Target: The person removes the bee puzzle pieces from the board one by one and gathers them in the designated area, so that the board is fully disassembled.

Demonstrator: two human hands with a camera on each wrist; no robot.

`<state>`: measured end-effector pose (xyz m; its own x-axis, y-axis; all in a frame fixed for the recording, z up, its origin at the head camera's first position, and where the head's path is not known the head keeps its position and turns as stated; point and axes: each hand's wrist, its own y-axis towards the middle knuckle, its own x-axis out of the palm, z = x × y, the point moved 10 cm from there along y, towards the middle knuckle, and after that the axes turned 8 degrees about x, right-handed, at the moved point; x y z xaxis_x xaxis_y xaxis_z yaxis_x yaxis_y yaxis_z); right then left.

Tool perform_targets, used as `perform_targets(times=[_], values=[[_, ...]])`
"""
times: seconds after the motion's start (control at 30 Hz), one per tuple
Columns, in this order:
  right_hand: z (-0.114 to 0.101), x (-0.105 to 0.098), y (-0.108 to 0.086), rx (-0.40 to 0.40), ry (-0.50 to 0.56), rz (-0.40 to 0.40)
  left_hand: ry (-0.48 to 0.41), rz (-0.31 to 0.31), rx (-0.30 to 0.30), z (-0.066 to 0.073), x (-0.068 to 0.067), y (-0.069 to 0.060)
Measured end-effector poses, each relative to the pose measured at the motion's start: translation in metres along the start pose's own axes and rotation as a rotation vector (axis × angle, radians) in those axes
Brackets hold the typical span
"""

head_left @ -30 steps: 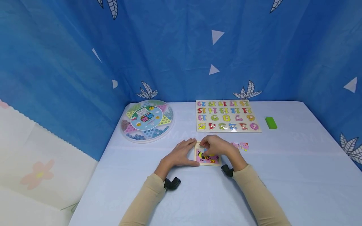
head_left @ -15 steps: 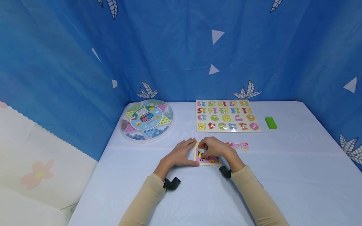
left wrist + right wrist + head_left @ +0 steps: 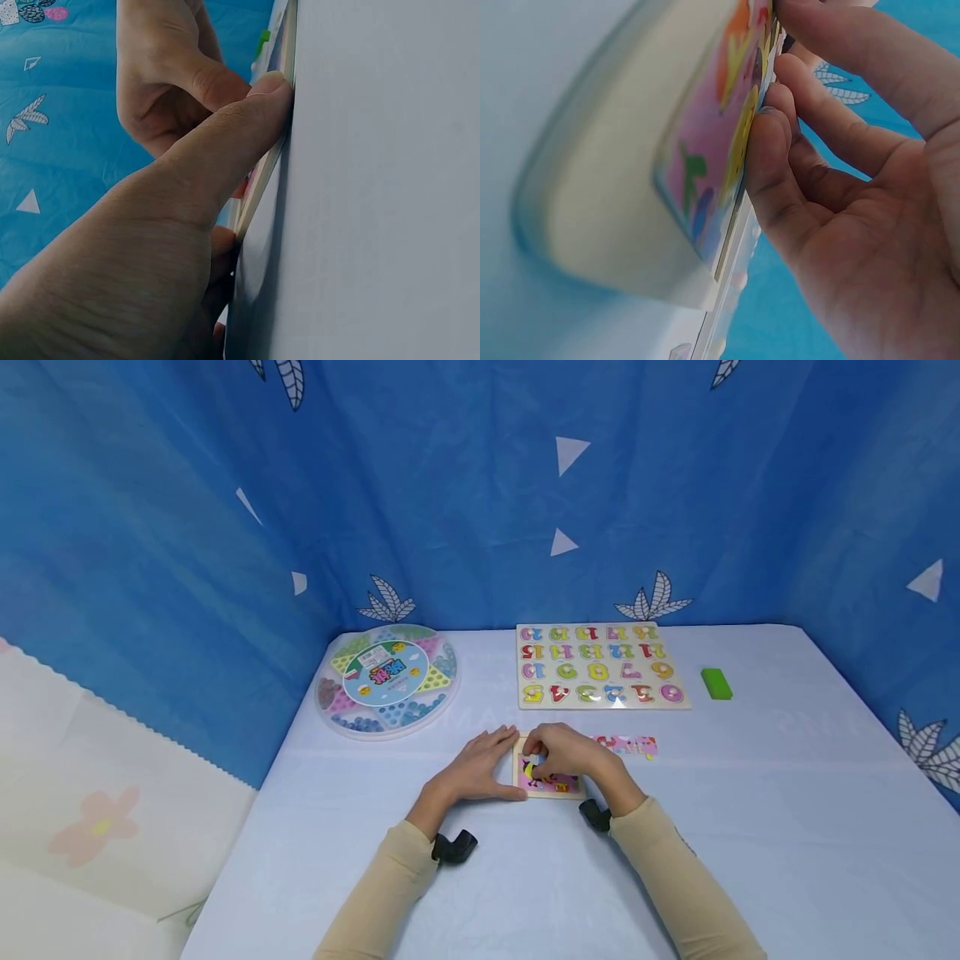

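- One round game board (image 3: 386, 677) lies on the table (image 3: 517, 893), far left, well apart from the work.
- One left hand (image 3: 480, 768), fingers spread and fairly straight, braces the tray's left side, thumb at its near edge; should it ease off, the tray could slide.
- One puzzle tray (image 3: 622, 187) sits between the hands, a pink bee picture (image 3: 547, 787) in its frame.
- One right hand (image 3: 568, 750) bends its fingers onto that picture; whether it pinches a piece cannot be told. A push off-line could leave a piece proud or jar its neighbours.
- One number board (image 3: 600, 670) lies beyond, with twenty-one numerals.
- At least two loose pieces (image 3: 647, 746) lie beside the right wrist; a careless sweep could scatter them.
- One green block (image 3: 717, 684) lies farthest right.
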<state>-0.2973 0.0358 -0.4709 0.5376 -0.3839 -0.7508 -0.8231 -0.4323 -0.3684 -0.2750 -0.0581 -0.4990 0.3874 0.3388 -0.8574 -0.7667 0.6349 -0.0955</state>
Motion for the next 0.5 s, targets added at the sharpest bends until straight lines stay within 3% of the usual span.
perform_targets(times=[0.5], values=[[-0.0032,-0.0016,0.0011,-0.025,-0.014,0.023,0.023,0.013,0.024,-0.0016,0.0004,0.001]])
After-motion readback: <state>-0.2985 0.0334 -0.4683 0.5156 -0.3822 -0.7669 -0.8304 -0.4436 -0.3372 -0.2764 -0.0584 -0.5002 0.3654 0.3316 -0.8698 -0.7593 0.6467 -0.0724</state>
